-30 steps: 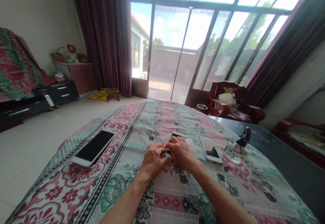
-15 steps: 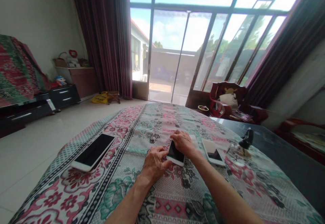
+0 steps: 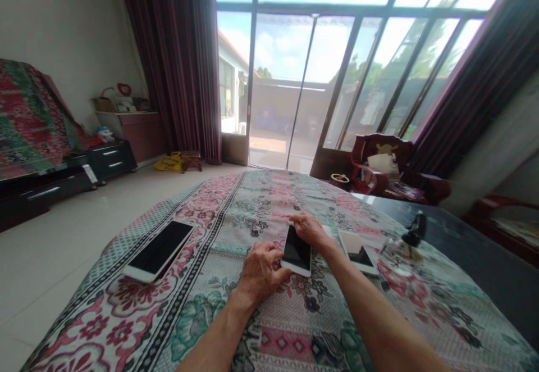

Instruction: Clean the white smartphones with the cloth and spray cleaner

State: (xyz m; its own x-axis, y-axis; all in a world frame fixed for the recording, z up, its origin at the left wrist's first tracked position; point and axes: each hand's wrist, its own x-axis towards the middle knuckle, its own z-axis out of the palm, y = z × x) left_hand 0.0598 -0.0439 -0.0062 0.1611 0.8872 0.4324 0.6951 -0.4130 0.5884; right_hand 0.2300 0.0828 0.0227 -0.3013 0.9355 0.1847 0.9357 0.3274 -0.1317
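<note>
A white-framed smartphone (image 3: 297, 253) with a dark screen lies on the patterned tablecloth (image 3: 236, 209) between my hands. My left hand (image 3: 260, 271) grips its lower left edge, thumb near the bottom corner and fingers bent against the side. From above, my right hand (image 3: 310, 230) closes around the phone's upper end and right edge; some of its fingertips are hidden. Just right of it lies another white phone (image 3: 360, 257), its screen reflecting light. Partly behind my right wrist shows a small white item (image 3: 327, 230) that I cannot make out.
A larger white phone (image 3: 162, 251) with a black screen rests on the left, raised slightly on something dark. At the right stands a clear glass object (image 3: 393, 251) with a black upright piece (image 3: 416, 228). Beyond the table are a dark surface (image 3: 458, 265) and a wooden chair (image 3: 379, 164).
My right hand has shifted slightly toward the phone's upper right edge, uncovering more of the screen. My left hand keeps its place at the lower left. The whole view has shifted slightly.
</note>
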